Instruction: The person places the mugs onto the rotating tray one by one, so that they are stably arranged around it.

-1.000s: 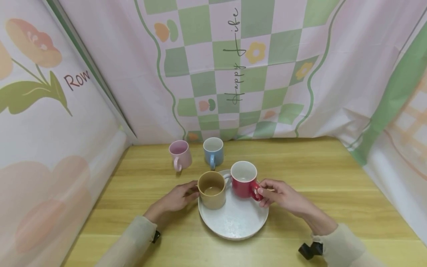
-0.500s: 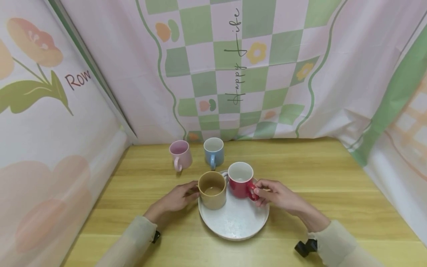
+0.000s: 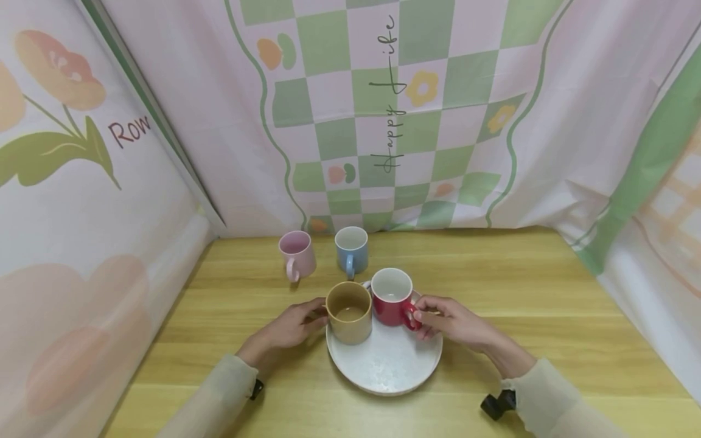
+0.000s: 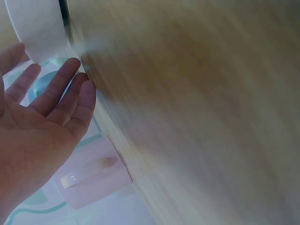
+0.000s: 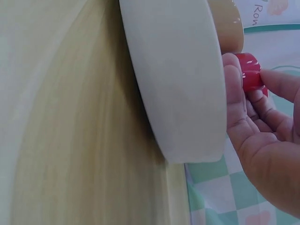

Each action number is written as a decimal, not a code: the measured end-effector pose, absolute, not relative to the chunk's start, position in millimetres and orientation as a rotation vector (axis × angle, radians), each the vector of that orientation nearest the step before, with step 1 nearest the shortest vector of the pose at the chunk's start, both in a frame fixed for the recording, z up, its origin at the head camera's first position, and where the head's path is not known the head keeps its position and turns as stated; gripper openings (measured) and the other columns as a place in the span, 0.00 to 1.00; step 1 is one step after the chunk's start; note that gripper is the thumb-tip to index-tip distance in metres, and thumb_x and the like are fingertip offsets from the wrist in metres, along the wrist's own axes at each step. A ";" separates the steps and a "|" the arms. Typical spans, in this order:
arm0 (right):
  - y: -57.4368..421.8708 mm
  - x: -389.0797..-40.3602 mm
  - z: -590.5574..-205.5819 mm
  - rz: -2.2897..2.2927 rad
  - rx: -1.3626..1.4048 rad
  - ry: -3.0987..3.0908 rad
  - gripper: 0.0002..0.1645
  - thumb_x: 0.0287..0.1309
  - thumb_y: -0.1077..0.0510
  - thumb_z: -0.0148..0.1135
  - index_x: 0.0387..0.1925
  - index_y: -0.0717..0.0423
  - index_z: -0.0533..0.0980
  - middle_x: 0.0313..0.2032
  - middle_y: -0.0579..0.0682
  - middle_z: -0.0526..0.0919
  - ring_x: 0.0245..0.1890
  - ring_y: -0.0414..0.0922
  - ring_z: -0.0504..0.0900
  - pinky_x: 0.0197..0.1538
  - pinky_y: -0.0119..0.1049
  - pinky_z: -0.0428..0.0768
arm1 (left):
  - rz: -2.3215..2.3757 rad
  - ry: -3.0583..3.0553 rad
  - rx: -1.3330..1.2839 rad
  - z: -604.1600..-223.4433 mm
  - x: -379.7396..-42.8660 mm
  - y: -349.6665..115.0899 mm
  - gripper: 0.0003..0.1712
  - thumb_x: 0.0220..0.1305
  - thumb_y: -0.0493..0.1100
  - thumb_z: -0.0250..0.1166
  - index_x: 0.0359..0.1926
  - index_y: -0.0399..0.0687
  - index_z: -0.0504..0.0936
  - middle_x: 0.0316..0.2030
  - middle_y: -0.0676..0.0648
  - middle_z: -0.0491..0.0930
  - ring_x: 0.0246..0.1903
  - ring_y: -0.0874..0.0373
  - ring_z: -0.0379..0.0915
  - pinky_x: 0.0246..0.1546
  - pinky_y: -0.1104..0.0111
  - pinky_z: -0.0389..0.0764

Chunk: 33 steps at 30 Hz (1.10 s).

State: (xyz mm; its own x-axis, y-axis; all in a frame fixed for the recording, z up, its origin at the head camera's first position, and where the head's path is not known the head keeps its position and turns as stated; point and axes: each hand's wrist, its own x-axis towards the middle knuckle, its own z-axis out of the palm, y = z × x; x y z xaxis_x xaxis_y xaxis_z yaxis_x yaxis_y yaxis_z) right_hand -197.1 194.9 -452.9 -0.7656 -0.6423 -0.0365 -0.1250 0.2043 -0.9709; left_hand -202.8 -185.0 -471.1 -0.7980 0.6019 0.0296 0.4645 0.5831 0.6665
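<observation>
Right hand (image 3: 465,323) is pinching the red mug (image 3: 389,310) by its handle (image 3: 411,317); left hand (image 3: 289,326) is touching the tan mug (image 3: 353,330), its grip unclear. Both are standing on the plate (image 3: 389,368); behind, a pink mug (image 3: 303,263) and a blue mug (image 3: 359,259) are sitting.

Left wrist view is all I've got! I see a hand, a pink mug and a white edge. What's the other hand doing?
Observer: The right hand holds a red mug by its handle.
Operator: Ooh! What's the white thing?
Observer: The head view shows it's a round white tray.
Operator: Is anything else on it?
Observer: Yes, a tan mug stands on its left part, beside the red mug.
</observation>
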 end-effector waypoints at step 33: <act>192.5 -201.1 -451.6 -1.507 -0.706 2.309 0.19 0.67 0.57 0.62 0.55 0.63 0.74 0.39 0.63 0.84 0.33 0.53 0.87 0.37 0.45 0.89 | 0.990 2.609 0.852 -473.5 -203.4 -187.7 0.26 0.76 0.47 0.55 0.71 0.50 0.67 0.59 0.44 0.81 0.58 0.51 0.79 0.63 0.56 0.78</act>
State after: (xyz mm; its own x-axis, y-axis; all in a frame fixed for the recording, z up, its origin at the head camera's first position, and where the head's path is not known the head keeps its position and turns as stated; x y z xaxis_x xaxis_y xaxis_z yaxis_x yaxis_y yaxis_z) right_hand -201.1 192.5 -451.6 -0.8363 -0.5478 0.0208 -0.2394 0.3308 -0.9128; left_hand -203.4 -187.7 -473.5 -0.8066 0.5911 -0.0027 0.4407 0.6043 0.6637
